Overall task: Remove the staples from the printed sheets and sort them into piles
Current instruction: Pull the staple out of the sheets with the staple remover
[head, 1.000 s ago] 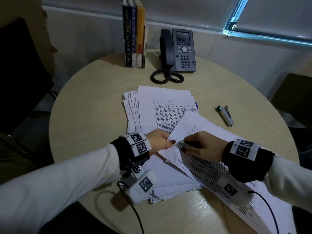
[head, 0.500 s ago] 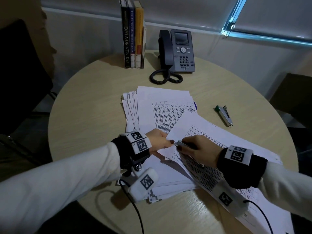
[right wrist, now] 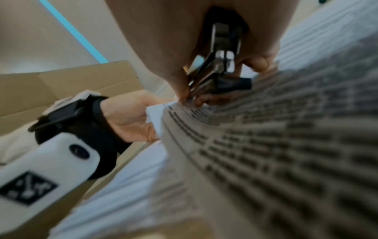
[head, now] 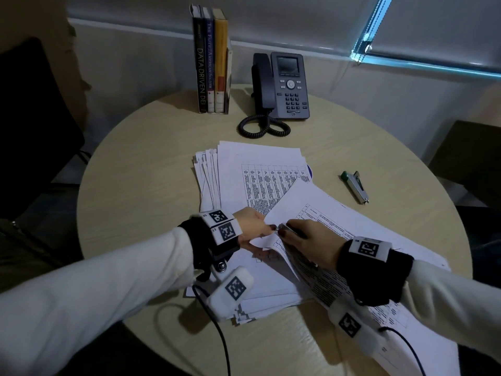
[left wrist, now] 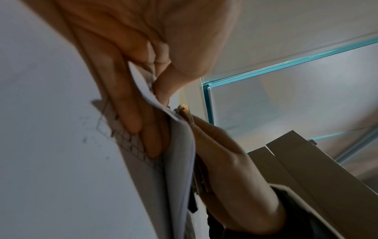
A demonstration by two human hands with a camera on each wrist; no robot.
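Note:
A stapled set of printed sheets [head: 325, 213] lies slanted over a fanned pile of printed sheets [head: 257, 172] in the middle of the round table. My left hand [head: 254, 229] pinches the near corner of the stapled set [left wrist: 149, 95] between thumb and fingers. My right hand [head: 306, 240] grips a metal staple remover [right wrist: 220, 67], whose tip [head: 282, 227] sits at that same corner, right beside my left thumb. The staple itself is too small to make out.
A green-capped metal stapler [head: 355, 187] lies to the right of the papers. At the back stand several books [head: 211, 63] and a desk phone [head: 284, 88] with its coiled cord. The round table's [head: 135, 185] edge curves close on the near side. Dark chairs flank both sides.
Both hands stay at the corner of the stapled set. The right hand and remover have crept slightly left toward the left thumb.

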